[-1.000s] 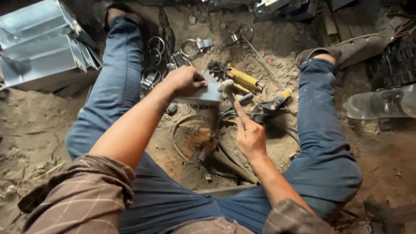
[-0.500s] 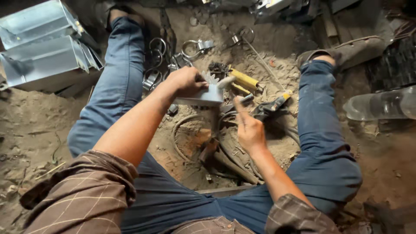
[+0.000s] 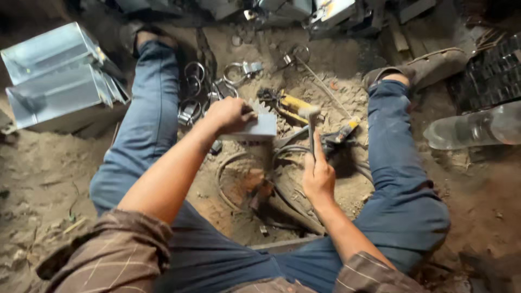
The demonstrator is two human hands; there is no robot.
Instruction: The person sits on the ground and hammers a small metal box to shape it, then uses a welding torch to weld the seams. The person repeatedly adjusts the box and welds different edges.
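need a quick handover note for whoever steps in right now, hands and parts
Left hand: grip shut on a toothed sheet-metal piece, held down over the sandy floor.
Right hand: grip shut on a small hammer, head raised beside the piece.
Nearby: yellow-handled pliers, metal rings, folded sheet-metal boxes at left.
Done: piece already has cut teeth. Left: how much hammering remains cannot be told.

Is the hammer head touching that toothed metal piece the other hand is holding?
Apart. The head view shows sandy ground between the hammer in the right hand and the toothed metal piece under the left hand.
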